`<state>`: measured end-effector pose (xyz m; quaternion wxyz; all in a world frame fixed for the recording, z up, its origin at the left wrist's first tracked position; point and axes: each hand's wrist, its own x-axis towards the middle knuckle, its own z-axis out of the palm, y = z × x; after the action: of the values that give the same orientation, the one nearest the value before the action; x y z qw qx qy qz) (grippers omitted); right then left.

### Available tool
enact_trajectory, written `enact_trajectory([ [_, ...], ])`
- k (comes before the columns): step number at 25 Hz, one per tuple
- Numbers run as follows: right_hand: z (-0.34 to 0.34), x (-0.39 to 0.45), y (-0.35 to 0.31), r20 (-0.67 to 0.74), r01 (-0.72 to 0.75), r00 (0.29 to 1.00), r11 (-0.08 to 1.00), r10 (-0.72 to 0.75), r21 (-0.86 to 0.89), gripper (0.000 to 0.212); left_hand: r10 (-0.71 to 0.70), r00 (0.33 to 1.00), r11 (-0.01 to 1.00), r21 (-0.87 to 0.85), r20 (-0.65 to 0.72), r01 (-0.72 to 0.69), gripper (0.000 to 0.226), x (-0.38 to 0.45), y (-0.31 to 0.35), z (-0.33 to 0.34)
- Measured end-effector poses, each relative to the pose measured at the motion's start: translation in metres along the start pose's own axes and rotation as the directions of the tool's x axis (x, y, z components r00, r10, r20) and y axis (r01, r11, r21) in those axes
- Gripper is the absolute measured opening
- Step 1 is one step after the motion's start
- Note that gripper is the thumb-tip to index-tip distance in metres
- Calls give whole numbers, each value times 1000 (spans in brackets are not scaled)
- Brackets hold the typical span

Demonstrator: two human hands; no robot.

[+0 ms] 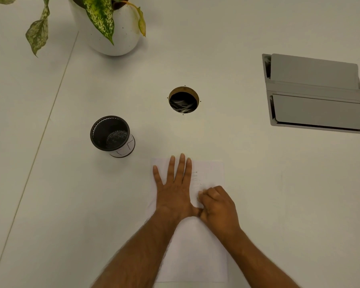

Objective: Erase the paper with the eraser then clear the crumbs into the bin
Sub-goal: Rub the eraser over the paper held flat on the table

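A white sheet of paper (195, 246) lies on the table in front of me, with faint pencil marks near its upper right. My left hand (176, 190) presses flat on the sheet's upper left, fingers spread and straight. My right hand (217, 206) is curled beside it on the paper, its fingertips bunched around a small pale eraser (201, 196) that is mostly hidden. A small black bin (110, 135) stands upright to the upper left of the paper, with dark bits inside.
A round cable hole (184, 99) opens in the white table (258, 183) beyond the paper. A grey metal flap box (316, 94) is set into the table at the right. A white pot with a leafy plant (110, 23) stands at the back left.
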<state>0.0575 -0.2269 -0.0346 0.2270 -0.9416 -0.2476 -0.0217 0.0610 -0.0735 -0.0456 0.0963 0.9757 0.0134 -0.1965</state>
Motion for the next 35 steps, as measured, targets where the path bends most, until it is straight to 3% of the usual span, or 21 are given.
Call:
enact_trajectory([
  [1, 0, 6, -1, -7, -3, 1000, 1000, 3, -7, 30, -1, 1000, 1000, 5, -1, 1, 128, 0, 0, -1],
  [4, 4, 27, 0, 29, -15, 999, 999, 16, -36, 11, 9, 1000, 1000, 11, 6, -9, 133, 1, -1, -1],
  [12, 9, 76, 2, 73, -44, 996, 997, 49, -58, 5, 13, 997, 1000, 2, 73, -14, 153, 1, -1, -2],
  [15, 7, 80, 12, 77, -145, 988, 978, 135, 152, 8, 13, 996, 1000, -29, 91, -10, 151, 1, -2, -6],
  [17, 0, 77, 17, 59, -260, 965, 897, 256, 358, 5, 41, 991, 997, -70, 129, -32, 148, 2, -6, -8],
  [19, -9, 64, 17, 13, -306, 941, 835, 338, 458, 4, 65, 985, 994, -102, 160, -49, 148, 4, -8, -9],
  [25, -6, -11, 5, 34, -151, 988, 962, 147, 227, 8, 59, 994, 997, -63, 97, -53, 150, 2, -11, -7],
  [31, -1, -11, -2, 72, -41, 997, 995, 35, 86, 18, 45, 993, 997, -63, 106, -38, 149, 2, -9, -10],
  [35, 2, -6, -6, 85, -43, 996, 999, 41, 19, 19, 41, 995, 998, -57, 87, -36, 143, 2, -9, -11],
])
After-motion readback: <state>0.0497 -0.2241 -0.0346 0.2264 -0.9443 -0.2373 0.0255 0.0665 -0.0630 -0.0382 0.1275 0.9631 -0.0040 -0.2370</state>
